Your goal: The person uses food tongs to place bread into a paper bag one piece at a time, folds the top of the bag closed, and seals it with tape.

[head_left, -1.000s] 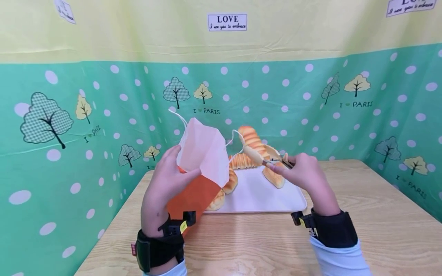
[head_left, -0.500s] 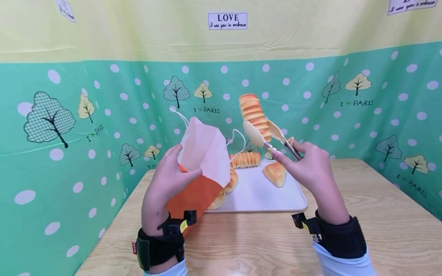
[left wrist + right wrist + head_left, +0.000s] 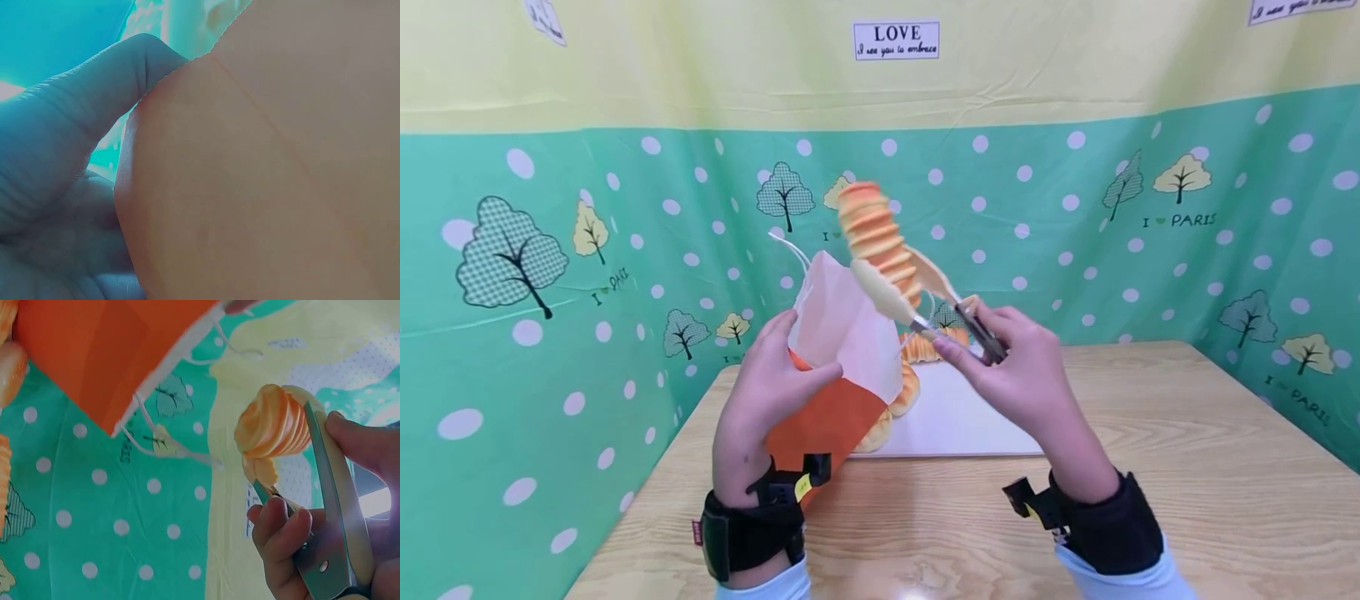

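Observation:
My left hand (image 3: pixel 775 375) grips an orange paper bag (image 3: pixel 831 417) at its rim, with the thumb hooked over the edge. The bag leans, its pale inside facing up, and white string handles (image 3: pixel 147 428) hang from it. In the left wrist view, the bag's paper (image 3: pixel 250 181) covers most of the picture. My right hand (image 3: pixel 1011 362) squeezes metal tongs (image 3: pixel 334 506) with cream-coloured tips. Between those tips is a long ridged bread roll (image 3: pixel 880 237), held tilted in the air just above and right of the bag's mouth.
Behind the bag, a white tray (image 3: pixel 940 417) lies on the wooden table (image 3: pixel 925 533). On it are another ridged roll (image 3: pixel 928 343) and rounder buns (image 3: pixel 906 390), partly hidden by the bag. A green dotted curtain (image 3: pixel 1030 192) closes off the back and sides.
My right hand has lifted the ridged roll off the tray in the tongs, then brought it left toward the bag. The left hand and bag stay nearly still.

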A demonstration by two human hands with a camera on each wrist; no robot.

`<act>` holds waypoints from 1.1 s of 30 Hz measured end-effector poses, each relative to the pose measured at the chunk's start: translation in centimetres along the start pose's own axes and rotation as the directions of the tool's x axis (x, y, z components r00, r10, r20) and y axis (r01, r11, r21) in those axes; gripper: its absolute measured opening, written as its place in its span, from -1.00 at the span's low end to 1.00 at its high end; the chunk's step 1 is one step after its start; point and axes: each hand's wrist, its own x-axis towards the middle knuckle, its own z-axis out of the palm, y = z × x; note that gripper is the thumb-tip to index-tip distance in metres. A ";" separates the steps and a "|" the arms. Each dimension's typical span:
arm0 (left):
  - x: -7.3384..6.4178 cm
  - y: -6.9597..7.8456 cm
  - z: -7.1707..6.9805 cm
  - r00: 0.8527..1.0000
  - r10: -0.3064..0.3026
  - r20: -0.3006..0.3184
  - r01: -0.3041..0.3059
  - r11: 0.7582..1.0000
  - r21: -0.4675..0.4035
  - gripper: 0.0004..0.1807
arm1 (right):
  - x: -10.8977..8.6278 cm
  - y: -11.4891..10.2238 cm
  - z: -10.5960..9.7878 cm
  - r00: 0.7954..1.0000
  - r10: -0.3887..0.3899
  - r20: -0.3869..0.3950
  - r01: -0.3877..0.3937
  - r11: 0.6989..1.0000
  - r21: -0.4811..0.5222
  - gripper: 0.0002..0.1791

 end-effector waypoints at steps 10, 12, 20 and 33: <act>0.0 -0.4 0.0 0.999 0.013 -0.047 -0.016 0.997 -0.074 -0.16 | -1.2 -1.1 2.8 0.968 -0.006 0.252 0.021 0.998 -0.054 -0.39; 0.0 -0.4 -0.1 0.999 0.008 -0.046 -0.012 0.996 -0.083 -0.18 | -1.2 -1.1 3.1 0.963 -0.006 0.270 0.024 0.998 -0.063 -0.45; 0.2 -0.5 -0.3 0.998 -0.036 -0.053 0.031 0.997 -0.076 -0.15 | -1.4 -1.1 2.9 0.950 0.057 0.307 -0.028 0.995 -0.100 -0.41; 0.1 -0.7 -0.7 0.997 -0.046 -0.069 0.041 0.997 -0.069 -0.13 | -1.3 -1.2 2.8 0.932 0.125 0.339 -0.086 0.988 -0.127 -0.26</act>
